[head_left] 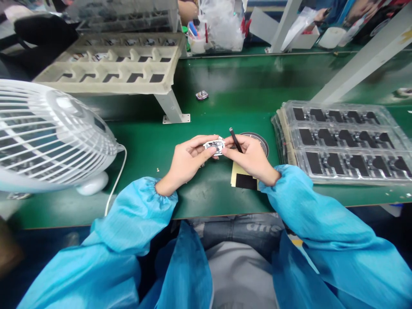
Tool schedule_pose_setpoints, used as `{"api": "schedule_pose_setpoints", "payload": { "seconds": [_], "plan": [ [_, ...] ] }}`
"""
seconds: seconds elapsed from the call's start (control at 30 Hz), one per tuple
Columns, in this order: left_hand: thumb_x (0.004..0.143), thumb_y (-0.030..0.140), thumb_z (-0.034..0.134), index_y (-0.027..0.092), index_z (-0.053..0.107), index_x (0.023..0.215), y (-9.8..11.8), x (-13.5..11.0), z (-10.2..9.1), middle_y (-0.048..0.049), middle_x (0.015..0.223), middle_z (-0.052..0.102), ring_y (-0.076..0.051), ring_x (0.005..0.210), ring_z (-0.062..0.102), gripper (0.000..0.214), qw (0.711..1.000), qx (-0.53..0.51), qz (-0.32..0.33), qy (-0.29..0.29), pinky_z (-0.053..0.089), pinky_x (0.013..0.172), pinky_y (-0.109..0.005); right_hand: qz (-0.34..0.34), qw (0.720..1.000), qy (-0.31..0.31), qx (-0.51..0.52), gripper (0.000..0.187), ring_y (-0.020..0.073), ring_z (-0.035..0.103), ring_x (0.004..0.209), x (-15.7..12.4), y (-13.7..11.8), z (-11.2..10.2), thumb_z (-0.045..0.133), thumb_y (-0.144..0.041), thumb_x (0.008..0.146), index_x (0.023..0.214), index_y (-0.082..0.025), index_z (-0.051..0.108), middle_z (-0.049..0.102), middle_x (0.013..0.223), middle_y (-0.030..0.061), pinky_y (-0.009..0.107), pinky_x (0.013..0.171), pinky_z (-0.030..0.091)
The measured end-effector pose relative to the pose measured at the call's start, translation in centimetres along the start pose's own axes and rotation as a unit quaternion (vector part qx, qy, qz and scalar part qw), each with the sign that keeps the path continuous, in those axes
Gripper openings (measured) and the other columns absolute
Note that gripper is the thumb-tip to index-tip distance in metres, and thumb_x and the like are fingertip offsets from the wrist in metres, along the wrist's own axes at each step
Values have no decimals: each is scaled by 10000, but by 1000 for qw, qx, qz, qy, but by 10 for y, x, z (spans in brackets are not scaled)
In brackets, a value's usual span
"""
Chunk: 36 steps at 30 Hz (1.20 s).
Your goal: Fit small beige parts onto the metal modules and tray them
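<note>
My left hand (188, 158) is closed, pinching a small white electronic part (215, 146) with dark and metallic detail on its face. My right hand (252, 158) is closed too. Its thumb and fingertip meet the part's right edge, while a slim black pen-like tool (236, 139) with a pale tip lies in the same grip, slanting up. The tool's lower end is hidden by the hand. Beneath that hand are a yellow sheet with a black rectangle (246, 181) and a round, dark-rimmed disc (264, 145), both partly covered.
A white fan (54, 137) stands at the left, its cable on the green table (206, 193). Stacked clear trays (347, 143) with black pieces lie at the right. Beyond are a raised beige tray (128, 88), a small device (201, 95) and a slanted white post (357, 62).
</note>
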<state>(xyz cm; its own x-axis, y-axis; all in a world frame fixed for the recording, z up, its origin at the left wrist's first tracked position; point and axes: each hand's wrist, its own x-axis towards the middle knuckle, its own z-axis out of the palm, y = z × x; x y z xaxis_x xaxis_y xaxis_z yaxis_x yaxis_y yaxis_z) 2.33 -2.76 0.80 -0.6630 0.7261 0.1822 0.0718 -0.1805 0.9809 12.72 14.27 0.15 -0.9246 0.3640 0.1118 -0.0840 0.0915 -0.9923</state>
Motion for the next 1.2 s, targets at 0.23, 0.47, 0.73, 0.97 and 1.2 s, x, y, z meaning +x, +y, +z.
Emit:
{"api": "schedule_pose_setpoints", "payload": {
  "seconds": [0.23,0.47,0.73,0.97,1.2],
  "plan": [
    [961,425,726,272,808,1185,-6,-1,-6,-94,1190,736,-115,697,638,284,999,17,-34,-6,489,529,-213,-5,1000,1,-8,357,196,712,828,-2,-3,2,909,-451,720,903,-185,757,773,893,39,340,785,557],
    [974,434,702,288,809,1190,-6,-2,-6,-92,1177,717,-136,740,643,281,999,5,-36,-4,469,543,-228,-14,1000,5,-22,359,214,731,870,-2,-3,1,898,-467,741,930,-184,783,794,923,49,353,820,573],
    [965,436,713,283,815,1172,-6,-2,-7,-89,1207,720,-146,772,659,276,999,4,-36,0,489,552,-226,-7,1000,-3,-23,359,192,706,804,-3,-7,1,898,-457,742,924,-168,786,786,885,47,338,786,568],
    [957,448,717,273,817,1160,-8,-1,-7,-92,1227,725,-171,804,686,287,999,19,-36,5,522,558,-242,-12,999,-8,-45,297,185,681,766,-2,-10,-1,868,-409,768,925,-170,786,774,851,37,336,744,558],
    [880,372,816,246,808,1158,-5,-3,0,-102,1250,703,-199,943,715,305,1000,7,-3,-5,627,761,-292,-16,1000,-22,7,241,206,718,873,0,-1,1,844,-352,771,932,-186,776,786,922,40,345,831,569]
  ]
}}
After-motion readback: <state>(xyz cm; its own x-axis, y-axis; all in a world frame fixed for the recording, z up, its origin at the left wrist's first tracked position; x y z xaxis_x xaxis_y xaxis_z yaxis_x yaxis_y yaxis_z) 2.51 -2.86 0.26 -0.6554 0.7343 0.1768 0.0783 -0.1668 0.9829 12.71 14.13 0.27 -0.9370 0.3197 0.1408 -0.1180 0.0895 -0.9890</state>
